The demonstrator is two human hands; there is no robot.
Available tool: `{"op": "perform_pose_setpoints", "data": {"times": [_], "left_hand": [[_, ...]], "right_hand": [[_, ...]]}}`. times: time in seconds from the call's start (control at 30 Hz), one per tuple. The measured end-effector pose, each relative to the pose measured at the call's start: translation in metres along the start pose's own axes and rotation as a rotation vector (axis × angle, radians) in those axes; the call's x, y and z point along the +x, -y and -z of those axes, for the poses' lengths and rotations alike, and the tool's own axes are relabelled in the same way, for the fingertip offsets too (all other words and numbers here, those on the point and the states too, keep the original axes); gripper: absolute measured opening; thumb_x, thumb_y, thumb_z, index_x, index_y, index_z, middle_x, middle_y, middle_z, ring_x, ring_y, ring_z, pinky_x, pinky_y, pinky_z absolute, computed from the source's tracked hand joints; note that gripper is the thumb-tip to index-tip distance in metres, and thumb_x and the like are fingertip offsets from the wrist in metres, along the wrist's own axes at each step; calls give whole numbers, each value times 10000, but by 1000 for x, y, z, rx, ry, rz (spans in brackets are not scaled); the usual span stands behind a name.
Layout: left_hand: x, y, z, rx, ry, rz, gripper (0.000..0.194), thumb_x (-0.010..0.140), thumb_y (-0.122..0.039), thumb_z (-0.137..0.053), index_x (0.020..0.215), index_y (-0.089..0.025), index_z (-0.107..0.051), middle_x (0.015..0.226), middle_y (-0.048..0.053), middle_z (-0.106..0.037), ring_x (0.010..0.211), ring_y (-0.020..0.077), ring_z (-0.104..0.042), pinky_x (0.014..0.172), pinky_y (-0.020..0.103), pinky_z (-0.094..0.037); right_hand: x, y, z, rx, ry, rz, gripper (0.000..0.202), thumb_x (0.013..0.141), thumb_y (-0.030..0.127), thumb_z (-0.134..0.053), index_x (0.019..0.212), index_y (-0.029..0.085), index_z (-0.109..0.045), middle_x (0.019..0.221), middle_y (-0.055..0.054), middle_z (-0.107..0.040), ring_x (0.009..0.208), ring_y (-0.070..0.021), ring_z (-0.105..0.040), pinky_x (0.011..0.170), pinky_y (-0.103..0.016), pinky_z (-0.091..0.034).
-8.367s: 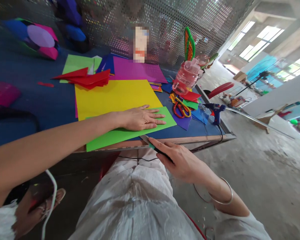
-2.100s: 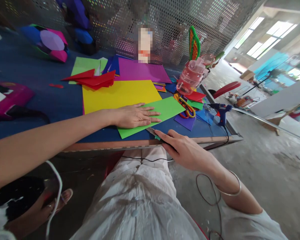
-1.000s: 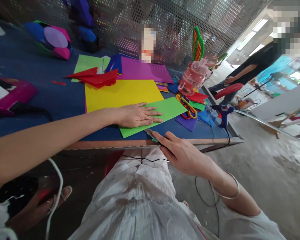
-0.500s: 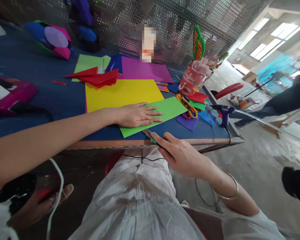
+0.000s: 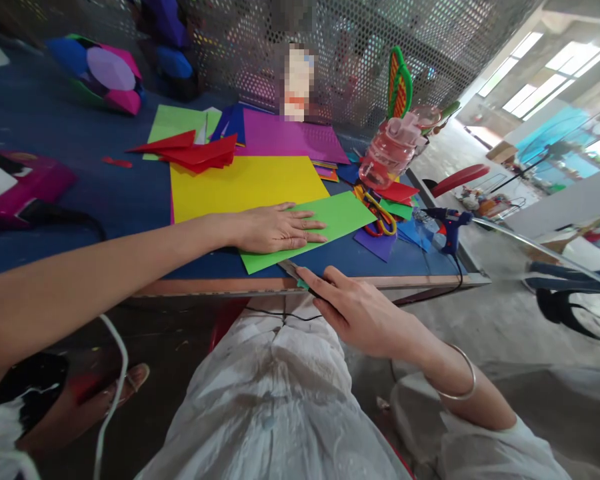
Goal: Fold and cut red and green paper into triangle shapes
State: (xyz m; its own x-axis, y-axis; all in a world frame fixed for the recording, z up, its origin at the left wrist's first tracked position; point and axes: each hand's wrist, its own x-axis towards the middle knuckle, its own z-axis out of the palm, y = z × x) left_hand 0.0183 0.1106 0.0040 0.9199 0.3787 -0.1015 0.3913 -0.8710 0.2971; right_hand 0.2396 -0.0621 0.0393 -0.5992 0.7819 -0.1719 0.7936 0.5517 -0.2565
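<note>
My left hand (image 5: 275, 229) lies flat with its fingers spread on a folded green sheet (image 5: 343, 215). That sheet rests at a slant, partly over a yellow sheet (image 5: 245, 183). Just below the green sheet's near edge, my right hand (image 5: 353, 303) is wrapped round a knife (image 5: 291, 269), whose blade points up and to the left. The blade is close to the sheet's lower edge; whether they touch I cannot tell. Scissors (image 5: 387, 220) with yellow and red handles lie by the green sheet's right end.
Folded red paper (image 5: 200, 155) and a purple sheet (image 5: 275, 137) lie behind. A pink bottle (image 5: 387, 153) and a blue glue gun (image 5: 450, 227) stand at the right, a magenta device (image 5: 35, 187) at the left. The blue table (image 5: 130, 230) ends just before my body.
My right hand has moved slightly left with the knife. My left hand has stayed on the green sheet. At the right, the person in the background has moved mostly out of view.
</note>
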Motion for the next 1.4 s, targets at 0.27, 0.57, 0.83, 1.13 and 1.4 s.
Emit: {"op": "perform_pose_setpoints", "data": {"times": [0.27, 0.57, 0.83, 1.13, 1.4], "left_hand": [[0, 0, 0, 10, 1, 3, 601, 1101, -540, -210, 1659, -427, -405, 1805, -87, -288, 1713, 216, -130, 1367, 487, -16], [2, 1, 0, 14, 3, -2, 601, 1100, -544, -217, 1660, -429, -403, 1806, -73, -290, 1714, 214, -126, 1369, 468, -13], [1, 0, -1, 15, -16, -3, 588, 1102, -529, -233, 1648, -431, -427, 1798, -80, -310, 1706, 220, -170, 1369, 461, -29], [-1, -3, -3, 8, -70, -3, 564, 1099, -512, -290, 1627, -427, -470, 1787, -79, -332, 1702, 226, -195, 1374, 474, -58], [-21, -3, -11, -55, -73, -44, 563, 1088, -524, -334, 1617, -414, -494, 1772, -67, -364, 1696, 233, -221, 1377, 452, -81]], "right_hand": [[3, 2, -1, -9, -16, -8, 623, 1124, 267, -351, 1740, 234, -265, 1151, -95, -596, 776, -189, -576, 754, -375, -503], [2, 10, -3, 10, 36, -9, 622, 1119, 266, -295, 1738, 203, -263, 1256, -142, -610, 862, -213, -623, 781, -396, -524], [7, 12, -1, -23, 42, -9, 628, 1116, 262, -323, 1739, 213, -263, 1230, -135, -621, 838, -203, -639, 794, -408, -558], [2, 20, -6, 94, 55, -13, 614, 1111, 250, -309, 1721, 189, -287, 1483, -193, -588, 1129, -293, -700, 891, -485, -621], [-1, 18, -11, 73, 14, -11, 601, 1124, 274, -302, 1717, 184, -310, 1468, -192, -597, 1111, -302, -718, 881, -492, -634]]}}
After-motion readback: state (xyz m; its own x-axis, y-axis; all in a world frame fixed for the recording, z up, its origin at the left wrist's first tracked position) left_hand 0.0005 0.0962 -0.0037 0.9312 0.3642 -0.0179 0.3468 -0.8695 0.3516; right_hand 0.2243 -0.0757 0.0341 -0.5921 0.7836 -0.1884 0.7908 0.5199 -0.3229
